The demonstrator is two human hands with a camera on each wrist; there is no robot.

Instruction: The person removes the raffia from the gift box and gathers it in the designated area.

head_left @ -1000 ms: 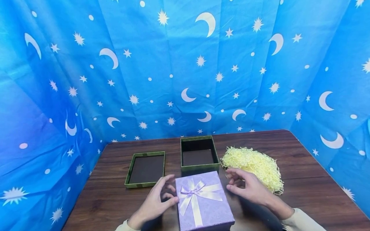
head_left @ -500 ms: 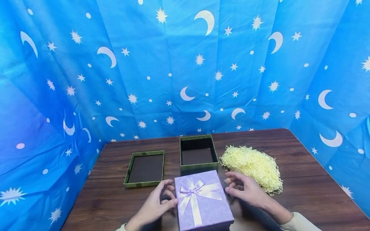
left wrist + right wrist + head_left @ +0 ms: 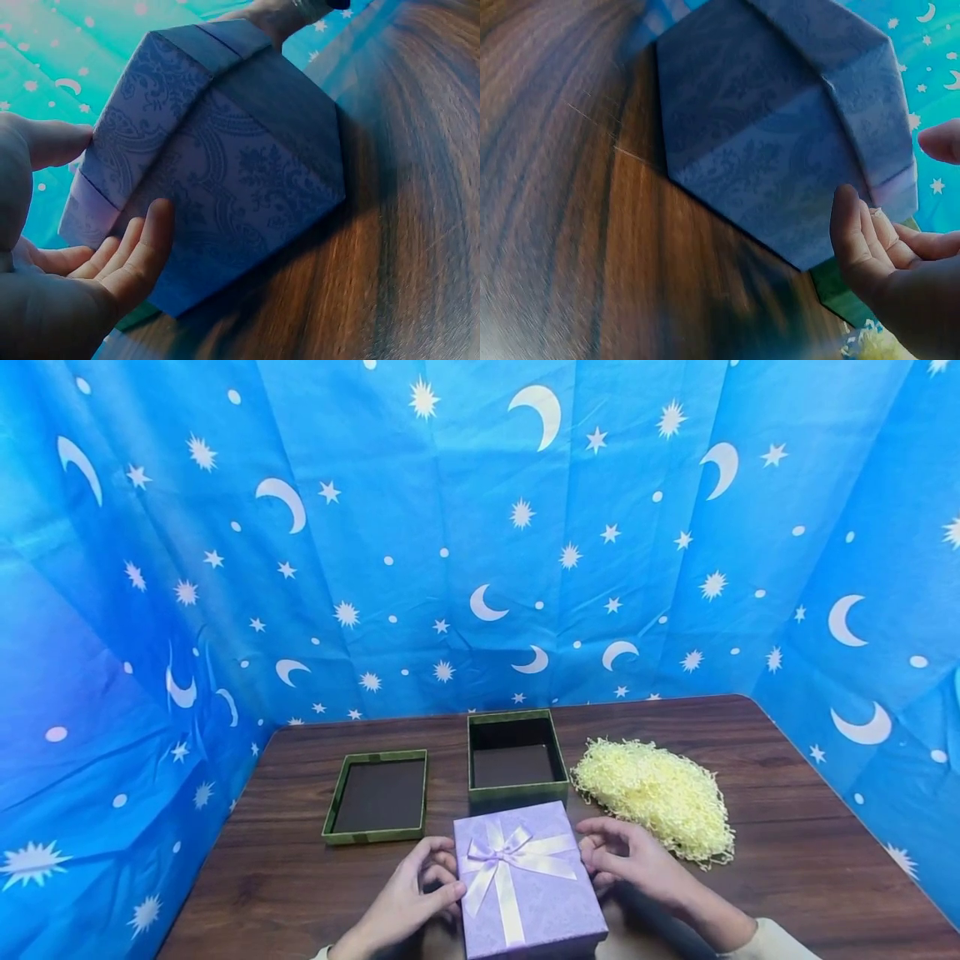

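A lavender gift box stands on the table at the front, its lid on and tied with a pale satin bow. On its left side is my left hand, with the thumb tip at the lid's upper edge and the fingers beside the lid's side wall. My right hand is at the box's right side, fingers loosely bent. In the right wrist view, that hand's fingers lie along the lid's lower side, while its thumb stands a little apart from the edge.
Behind the gift box stands an open green box with a dark inside. A shallow green lid lies upturned to the left. To the right is a heap of pale yellow shredded paper. Blue star-and-moon cloth hangs around the wooden table.
My right hand has moved left, closer to the gift box's side. The left hand has shifted slightly down along its side. The box, green lid and paper have stayed put.
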